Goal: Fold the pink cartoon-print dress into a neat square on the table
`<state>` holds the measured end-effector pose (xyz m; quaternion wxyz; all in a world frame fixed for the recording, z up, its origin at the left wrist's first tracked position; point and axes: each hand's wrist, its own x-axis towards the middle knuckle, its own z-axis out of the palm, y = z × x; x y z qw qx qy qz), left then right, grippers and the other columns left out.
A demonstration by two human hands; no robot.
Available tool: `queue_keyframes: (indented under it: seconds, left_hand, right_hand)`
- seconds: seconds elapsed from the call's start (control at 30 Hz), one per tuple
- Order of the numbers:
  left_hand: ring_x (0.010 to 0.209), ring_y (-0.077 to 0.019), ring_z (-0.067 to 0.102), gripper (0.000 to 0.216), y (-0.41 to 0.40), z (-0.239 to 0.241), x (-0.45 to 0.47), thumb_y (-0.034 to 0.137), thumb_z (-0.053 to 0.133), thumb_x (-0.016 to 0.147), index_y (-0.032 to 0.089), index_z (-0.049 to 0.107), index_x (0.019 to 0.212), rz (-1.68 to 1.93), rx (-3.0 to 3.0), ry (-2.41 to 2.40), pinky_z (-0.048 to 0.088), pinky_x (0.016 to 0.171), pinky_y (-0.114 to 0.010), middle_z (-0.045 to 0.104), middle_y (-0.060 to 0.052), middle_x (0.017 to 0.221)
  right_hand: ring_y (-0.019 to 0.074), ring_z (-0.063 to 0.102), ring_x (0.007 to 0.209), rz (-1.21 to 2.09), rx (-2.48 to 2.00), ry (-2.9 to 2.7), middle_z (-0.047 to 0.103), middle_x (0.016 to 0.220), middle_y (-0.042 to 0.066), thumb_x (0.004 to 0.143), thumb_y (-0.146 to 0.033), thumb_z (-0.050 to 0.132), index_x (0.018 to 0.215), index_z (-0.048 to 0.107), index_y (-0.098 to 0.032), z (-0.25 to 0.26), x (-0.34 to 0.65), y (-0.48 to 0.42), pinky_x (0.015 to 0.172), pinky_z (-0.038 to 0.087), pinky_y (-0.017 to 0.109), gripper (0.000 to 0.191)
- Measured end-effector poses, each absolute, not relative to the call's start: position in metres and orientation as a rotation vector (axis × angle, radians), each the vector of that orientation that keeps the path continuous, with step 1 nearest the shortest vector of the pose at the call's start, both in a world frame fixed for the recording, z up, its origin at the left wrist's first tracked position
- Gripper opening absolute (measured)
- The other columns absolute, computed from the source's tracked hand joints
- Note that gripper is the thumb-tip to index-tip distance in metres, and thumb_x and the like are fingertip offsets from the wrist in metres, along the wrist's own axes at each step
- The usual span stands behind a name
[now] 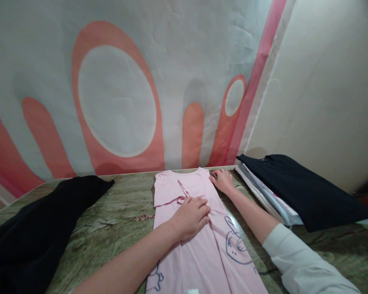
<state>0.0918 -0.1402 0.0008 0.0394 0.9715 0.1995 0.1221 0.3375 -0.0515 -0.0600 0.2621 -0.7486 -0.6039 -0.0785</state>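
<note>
A pink cartoon-print shirt lay at the view's six o'clock, the left hand palm-down on it, fingers loosely extended. At the shirt's one o'clock edge the right hand curled, whether pinching cloth I could not tell, and beyond, at the view's twelve, rose a printed backdrop.

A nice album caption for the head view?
Left hand on a pink garment, right hand at its edge, stacked clothes nearby.
</note>
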Motion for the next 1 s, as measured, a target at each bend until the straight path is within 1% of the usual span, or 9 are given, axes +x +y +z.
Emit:
queue_keyframes:
  seconds: [0.1, 0.23, 0.37, 0.43, 0.53, 0.67, 0.73, 0.87, 1.0]
  left_hand:
    - [0.118, -0.0213, 0.04, 0.022, -0.142, 0.002, 0.091, 0.032, 0.043, 0.09, 0.023, 0.053, 0.108, 0.38, 2.98, 0.611, 0.028, 0.097, -0.039, 0.051, -0.004, 0.122]
    - [0.118, -0.0221, 0.04, 0.021, -0.143, 0.004, 0.091, 0.032, 0.044, 0.09, 0.022, 0.053, 0.106, 0.372, 2.979, 0.579, 0.028, 0.096, -0.039, 0.052, -0.004, 0.121]
    - [0.112, -0.0214, 0.044, 0.019, -0.145, 0.005, 0.091, 0.031, 0.045, 0.089, 0.022, 0.053, 0.103, 0.362, 2.966, 0.53, 0.029, 0.094, -0.038, 0.056, -0.003, 0.113]
    - [0.108, -0.0204, 0.046, 0.017, -0.145, 0.006, 0.091, 0.032, 0.046, 0.088, 0.022, 0.054, 0.1, 0.363, 2.96, 0.499, 0.03, 0.093, -0.037, 0.057, -0.003, 0.109]
    - [0.102, -0.0194, 0.049, 0.017, -0.145, 0.009, 0.09, 0.034, 0.05, 0.086, 0.021, 0.054, 0.096, 0.361, 2.952, 0.452, 0.031, 0.092, -0.036, 0.058, -0.002, 0.104]
    - [0.096, -0.0186, 0.051, 0.021, -0.144, 0.016, 0.087, 0.039, 0.05, 0.086, 0.02, 0.055, 0.092, 0.325, 2.944, 0.397, 0.035, 0.086, -0.032, 0.057, -0.003, 0.1]
    - [0.094, -0.0182, 0.051, 0.021, -0.142, 0.019, 0.086, 0.039, 0.049, 0.087, 0.02, 0.056, 0.09, 0.301, 2.941, 0.382, 0.036, 0.083, -0.031, 0.058, -0.003, 0.098]
    - [0.093, -0.019, 0.051, 0.02, -0.139, 0.022, 0.085, 0.037, 0.05, 0.086, 0.019, 0.057, 0.089, 0.277, 2.943, 0.442, 0.037, 0.082, -0.03, 0.057, -0.004, 0.098]
    - [0.096, -0.0201, 0.05, 0.02, -0.144, 0.025, 0.085, 0.037, 0.052, 0.085, 0.019, 0.056, 0.089, 0.251, 2.937, 0.476, 0.037, 0.085, -0.033, 0.056, -0.004, 0.099]
  right_hand:
    - [0.0265, 0.051, 0.098, -0.195, -1.889, -1.682, 0.06, 0.105, 0.011, 0.08, -0.036, 0.056, 0.099, 0.062, -0.021, -0.055, 0.337, -0.05, 0.084, 0.037, 0.038, 0.026]
    - [0.0213, 0.044, 0.117, -0.08, -1.593, -2.023, 0.054, 0.124, 0.005, 0.088, -0.032, 0.042, 0.114, 0.057, -0.026, -0.052, 0.33, -0.051, 0.096, 0.032, 0.037, 0.03]
    - [0.022, 0.03, 0.129, 0.044, -1.761, -2.183, 0.041, 0.139, 0.004, 0.09, -0.041, 0.035, 0.13, 0.045, -0.026, -0.052, 0.331, -0.051, 0.104, 0.021, 0.044, 0.043]
    - [0.0222, 0.028, 0.13, 0.044, -1.881, -2.157, 0.036, 0.141, 0.003, 0.091, -0.043, 0.032, 0.133, 0.04, -0.025, -0.052, 0.337, -0.051, 0.104, 0.02, 0.045, 0.047]
    - [0.0222, 0.033, 0.127, 0.009, -1.947, -2.092, 0.04, 0.139, 0.004, 0.091, -0.04, 0.031, 0.13, 0.044, -0.025, -0.053, 0.349, -0.051, 0.102, 0.024, 0.043, 0.044]
    - [0.0209, 0.047, 0.115, -0.052, -1.907, -2.017, 0.055, 0.125, 0.006, 0.09, -0.037, 0.036, 0.114, 0.058, -0.022, -0.053, 0.358, -0.051, 0.097, 0.032, 0.035, 0.036]
    - [0.0208, 0.049, 0.111, -0.075, -1.893, -1.989, 0.058, 0.119, 0.008, 0.088, -0.037, 0.039, 0.112, 0.058, -0.02, -0.053, 0.357, -0.052, 0.094, 0.033, 0.034, 0.035]
    - [0.0224, 0.048, 0.112, -0.076, -1.818, -1.999, 0.057, 0.12, 0.009, 0.082, -0.043, 0.05, 0.118, 0.052, -0.019, -0.053, 0.35, -0.054, 0.092, 0.035, 0.034, 0.043]
    - [0.0243, 0.05, 0.108, -0.095, -1.921, -1.888, 0.059, 0.113, 0.01, 0.083, -0.042, 0.05, 0.111, 0.056, -0.019, -0.052, 0.349, -0.055, 0.088, 0.036, 0.037, 0.037]
